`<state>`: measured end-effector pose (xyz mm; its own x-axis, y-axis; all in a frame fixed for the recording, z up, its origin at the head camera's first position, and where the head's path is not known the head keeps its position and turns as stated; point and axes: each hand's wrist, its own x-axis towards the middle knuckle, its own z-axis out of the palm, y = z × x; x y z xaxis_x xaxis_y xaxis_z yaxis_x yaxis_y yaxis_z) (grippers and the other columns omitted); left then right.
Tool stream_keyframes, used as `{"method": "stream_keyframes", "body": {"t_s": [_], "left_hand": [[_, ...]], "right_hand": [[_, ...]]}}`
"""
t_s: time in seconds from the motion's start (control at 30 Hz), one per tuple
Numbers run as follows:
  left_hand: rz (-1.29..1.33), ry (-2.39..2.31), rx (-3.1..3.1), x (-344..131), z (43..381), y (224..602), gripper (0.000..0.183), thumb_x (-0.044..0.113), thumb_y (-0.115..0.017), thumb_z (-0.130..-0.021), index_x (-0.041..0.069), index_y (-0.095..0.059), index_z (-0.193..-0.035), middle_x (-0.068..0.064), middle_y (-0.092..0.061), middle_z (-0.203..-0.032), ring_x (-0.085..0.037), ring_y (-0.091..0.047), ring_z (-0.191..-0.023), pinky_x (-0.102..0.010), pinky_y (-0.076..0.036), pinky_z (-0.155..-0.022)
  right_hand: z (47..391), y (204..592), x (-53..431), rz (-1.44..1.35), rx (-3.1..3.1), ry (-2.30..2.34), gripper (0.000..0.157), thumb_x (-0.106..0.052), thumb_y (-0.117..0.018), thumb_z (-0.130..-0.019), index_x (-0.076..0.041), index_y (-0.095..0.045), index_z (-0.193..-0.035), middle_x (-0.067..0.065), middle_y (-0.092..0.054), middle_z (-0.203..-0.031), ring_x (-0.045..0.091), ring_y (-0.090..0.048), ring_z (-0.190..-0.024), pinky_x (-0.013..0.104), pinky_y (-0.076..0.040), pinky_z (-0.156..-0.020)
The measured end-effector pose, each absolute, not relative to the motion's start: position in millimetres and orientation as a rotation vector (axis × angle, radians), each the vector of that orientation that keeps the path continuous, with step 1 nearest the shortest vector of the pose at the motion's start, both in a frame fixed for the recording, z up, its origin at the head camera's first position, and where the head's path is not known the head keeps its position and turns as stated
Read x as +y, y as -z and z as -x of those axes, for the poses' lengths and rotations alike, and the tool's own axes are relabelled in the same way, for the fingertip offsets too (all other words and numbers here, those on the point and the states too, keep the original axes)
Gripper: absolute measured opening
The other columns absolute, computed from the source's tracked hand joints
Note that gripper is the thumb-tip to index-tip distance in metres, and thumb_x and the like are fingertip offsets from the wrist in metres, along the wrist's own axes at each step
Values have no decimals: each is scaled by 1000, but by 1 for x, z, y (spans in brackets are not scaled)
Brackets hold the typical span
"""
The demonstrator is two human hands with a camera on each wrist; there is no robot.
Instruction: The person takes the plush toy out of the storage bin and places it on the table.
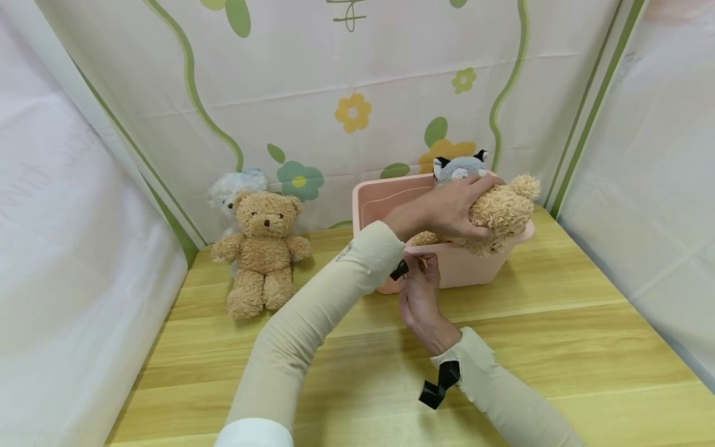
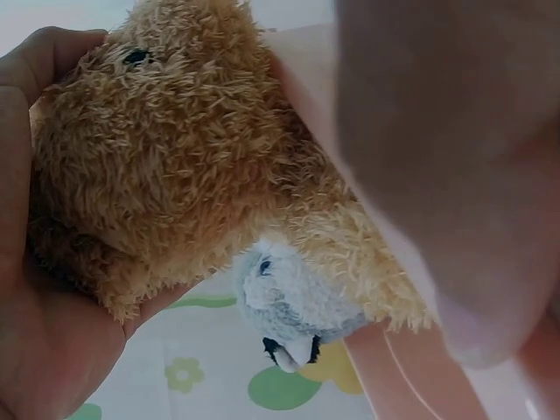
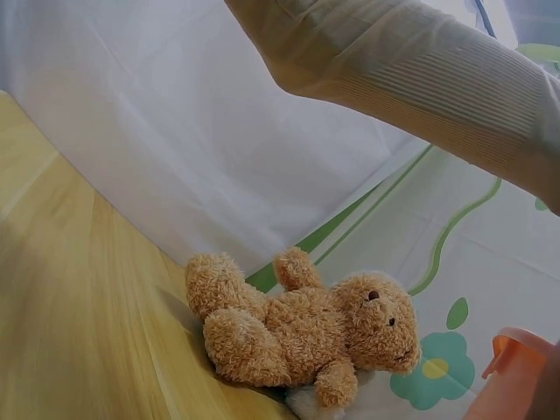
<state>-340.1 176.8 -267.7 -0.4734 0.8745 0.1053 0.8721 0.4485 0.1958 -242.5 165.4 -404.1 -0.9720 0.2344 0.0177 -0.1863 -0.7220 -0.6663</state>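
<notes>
The yellow wooden tabletop [image 1: 357, 372] carries pale and darker grain streaks. At its far left corner, a curly tan plush bear [image 1: 265, 242] has a brown nose and dark eyes, beside a fluffy pale-blue-and-white plush toy [image 1: 237, 186]. Toward the far right corner, a rectangular pink plastic bin [image 1: 469, 268] bears another curly tan plush bear [image 1: 505, 211] and a grey-and-white plush toy [image 1: 460, 167] with black-edged, white-centred ears.

On my monitor I see a fuzzy tan bear [image 1: 503, 217] tilted over the right end of an open pink bin [image 1: 469, 270], which stands upright on the bench [image 1: 558, 310].
</notes>
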Motion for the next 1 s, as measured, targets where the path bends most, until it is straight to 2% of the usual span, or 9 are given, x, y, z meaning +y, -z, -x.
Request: {"method": "stream_keyframes", "body": {"t_s": [0.17,0.4,0.63,1.0], "left_hand": [[-1587,-375,2661,177,341,272,84,47,-69,-85,21,-26,-152,-5,-45,-143,-14,-50,-123,-26,-45,-97],[-1579,-384,2663,178,342,272,84,45,-70,-84,21,-26,-152,-5,-46,-141,-14,-51,-121,-26,-46,-96],[-1563,-439,2646,179,345,272,81,40,-72,-84,21,-29,-151,-5,-47,-141,-14,-51,-121,-25,-45,-95],[-1549,-629,2624,172,348,264,73,32,-73,-83,17,-39,-146,-1,-56,-133,-10,-55,-114,-19,-46,-89]], "right_hand": [[243,404,166,110,-1057,-2719,12,-5,-47,-103,-17,-45,-101,-5,-50,-89,8,-49,-71,23,-42,-72],[243,403,166,131,-1071,-2727,11,-8,-47,-103,-19,-45,-100,-5,-50,-93,8,-50,-77,22,-39,-73],[241,402,166,106,-1061,-2733,9,-8,-47,-103,-17,-45,-103,-5,-51,-95,9,-56,-80,21,-48,-75],[243,402,166,106,-1013,-2745,8,-8,-49,-102,-15,-48,-101,-3,-54,-91,8,-58,-77,23,-51,-78]]}}
